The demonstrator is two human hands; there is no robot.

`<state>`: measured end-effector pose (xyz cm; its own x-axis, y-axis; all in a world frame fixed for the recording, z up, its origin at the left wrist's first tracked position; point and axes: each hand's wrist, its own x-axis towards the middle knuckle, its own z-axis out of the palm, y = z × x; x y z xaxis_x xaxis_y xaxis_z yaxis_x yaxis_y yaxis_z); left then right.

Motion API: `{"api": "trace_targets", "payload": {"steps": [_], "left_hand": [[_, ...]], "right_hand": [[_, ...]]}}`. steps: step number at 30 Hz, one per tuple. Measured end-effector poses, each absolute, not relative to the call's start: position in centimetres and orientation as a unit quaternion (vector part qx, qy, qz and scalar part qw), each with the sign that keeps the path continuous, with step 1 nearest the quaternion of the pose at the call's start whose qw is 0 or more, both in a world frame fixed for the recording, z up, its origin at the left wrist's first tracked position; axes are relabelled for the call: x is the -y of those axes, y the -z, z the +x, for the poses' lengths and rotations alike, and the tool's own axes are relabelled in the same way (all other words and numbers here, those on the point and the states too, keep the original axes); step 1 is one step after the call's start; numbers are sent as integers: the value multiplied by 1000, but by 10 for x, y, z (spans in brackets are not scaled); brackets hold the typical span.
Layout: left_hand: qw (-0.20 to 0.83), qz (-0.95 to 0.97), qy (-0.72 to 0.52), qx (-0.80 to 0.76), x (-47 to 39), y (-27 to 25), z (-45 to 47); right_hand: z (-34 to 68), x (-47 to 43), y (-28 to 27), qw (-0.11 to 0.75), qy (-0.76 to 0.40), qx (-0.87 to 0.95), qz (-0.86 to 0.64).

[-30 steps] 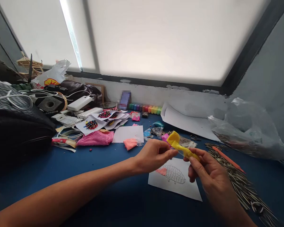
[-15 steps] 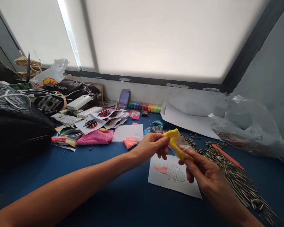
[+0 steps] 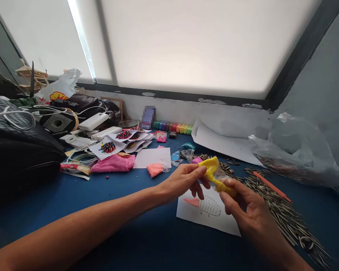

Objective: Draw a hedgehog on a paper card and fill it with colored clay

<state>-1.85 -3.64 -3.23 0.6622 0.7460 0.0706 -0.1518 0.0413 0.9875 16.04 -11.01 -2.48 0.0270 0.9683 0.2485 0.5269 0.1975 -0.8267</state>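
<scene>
Both hands met above the blue counter (image 3: 115,210), near the middle of the view. The left hand (image 3: 183,180) was closed in a pinch, thumb and forefinger gripping the upper end of a soft yellow lump of clay in a clear plastic wrapper (image 3: 214,174). The right hand (image 3: 243,210) was also closed on it, fingertips clamping the lower end, so the lump hung between the two hands, clear of the counter.

Just beneath them lay a white paper sheet with a hedgehog outline and a pink clay patch (image 3: 207,210). At 3 o'clock from the hands spread a heap of striped sunflower seeds (image 3: 274,209) with a slim orange stick (image 3: 272,187) lying across it. At 10 o'clock sat a small orange clay piece in plastic (image 3: 155,169), a blank white card (image 3: 154,157) and a pink cloth (image 3: 113,163). At 12 o'clock, against the wall, stood a row of coloured clay blocks (image 3: 173,128).
</scene>
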Motion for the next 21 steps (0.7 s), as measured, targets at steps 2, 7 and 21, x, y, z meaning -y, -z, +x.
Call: {"api": "trace_targets", "payload": {"steps": [2, 7, 21], "left_hand": [[687, 608, -320, -237, 37, 33, -18], [689, 601, -322, -246, 38, 33, -17], [662, 646, -305, -226, 33, 39, -21]], "right_hand": [[159, 110, 25, 425, -263, 652, -571], [158, 113, 25, 426, -281, 649, -564], [159, 106, 22, 423, -376, 589, -577]]}}
